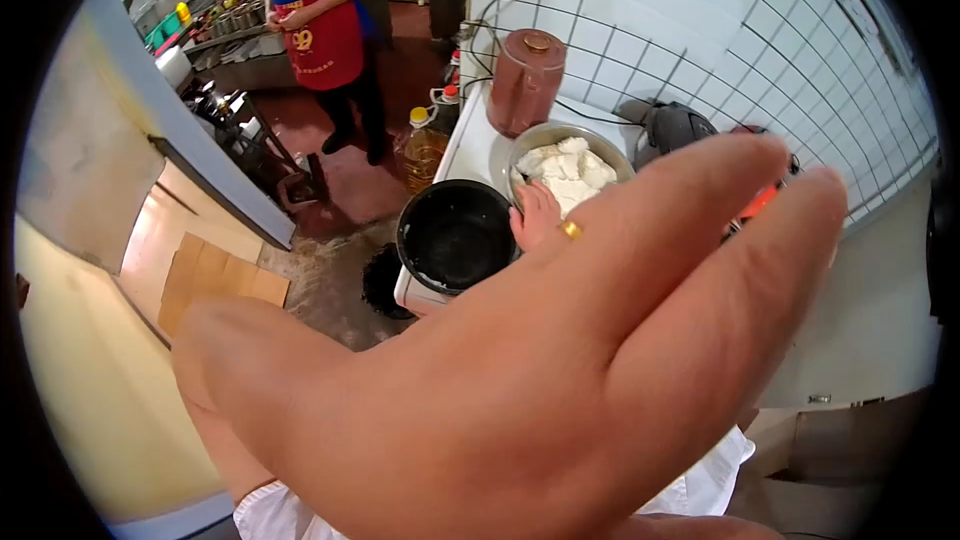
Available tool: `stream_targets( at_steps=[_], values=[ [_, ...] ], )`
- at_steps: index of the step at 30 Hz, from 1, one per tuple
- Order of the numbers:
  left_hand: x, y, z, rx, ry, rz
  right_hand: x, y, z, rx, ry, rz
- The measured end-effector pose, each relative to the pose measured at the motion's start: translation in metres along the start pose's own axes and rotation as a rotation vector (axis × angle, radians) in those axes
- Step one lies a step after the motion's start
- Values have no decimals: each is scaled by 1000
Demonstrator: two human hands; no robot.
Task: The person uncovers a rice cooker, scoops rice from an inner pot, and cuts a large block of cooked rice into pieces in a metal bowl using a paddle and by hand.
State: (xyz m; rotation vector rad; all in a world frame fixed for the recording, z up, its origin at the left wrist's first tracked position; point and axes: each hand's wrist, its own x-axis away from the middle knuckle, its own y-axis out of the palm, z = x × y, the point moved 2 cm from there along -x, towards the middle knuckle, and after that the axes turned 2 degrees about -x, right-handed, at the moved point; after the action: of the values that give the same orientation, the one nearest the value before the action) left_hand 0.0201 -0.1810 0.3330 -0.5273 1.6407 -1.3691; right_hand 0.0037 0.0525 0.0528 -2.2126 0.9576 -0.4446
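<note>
My left hand [690, 270] is raised close to the camera and covers much of the view. Its visible fingers are stretched toward the upper right, with nothing seen between them. Behind it, my right hand [537, 218] is at the near left rim of a metal bowl [622, 155], fingers over the rim beside a white, lumpy mass [568, 172]. A gold ring [571, 230] shows there; the rest of that hand is hidden. Just left of the bowl, a black round pan [458, 237] has white specks on its inside.
A pinkish lidded jug [526, 85] stands behind the bowl, and a dark appliance [675, 128] is to its right. Oil bottles [425, 152] stand left of the white table [472, 145]. Beyond is a person in a red apron [325, 50]. Cardboard [215, 280] lies at left.
</note>
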Motion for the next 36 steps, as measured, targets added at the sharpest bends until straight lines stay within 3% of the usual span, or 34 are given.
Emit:
stream_targets(
  at_steps=[1, 3, 4, 14, 20, 24, 36],
  values=[
    [-3, 0, 4, -90, 54, -61, 8, -11, -15, -29, 113, -42],
    [-10, 1, 10, -209, 115, -130, 0, 24, 37, 232, -653, 380],
    [-14, 3, 10, -253, 127, -155, -8, 32, 53, 242, -673, 372],
    [-28, 7, 23, -434, 279, -257, -5, 25, 60, 220, -585, 381],
    [-20, 1, 12, -488, 230, -212, -21, 42, 73, 267, -699, 328],
    [-16, -5, 6, -524, 202, -216, -9, 42, 53, 199, -701, 424],
    [-10, -14, 15, -605, 187, -243, -16, 41, 69, 311, -653, 345]
  ],
)
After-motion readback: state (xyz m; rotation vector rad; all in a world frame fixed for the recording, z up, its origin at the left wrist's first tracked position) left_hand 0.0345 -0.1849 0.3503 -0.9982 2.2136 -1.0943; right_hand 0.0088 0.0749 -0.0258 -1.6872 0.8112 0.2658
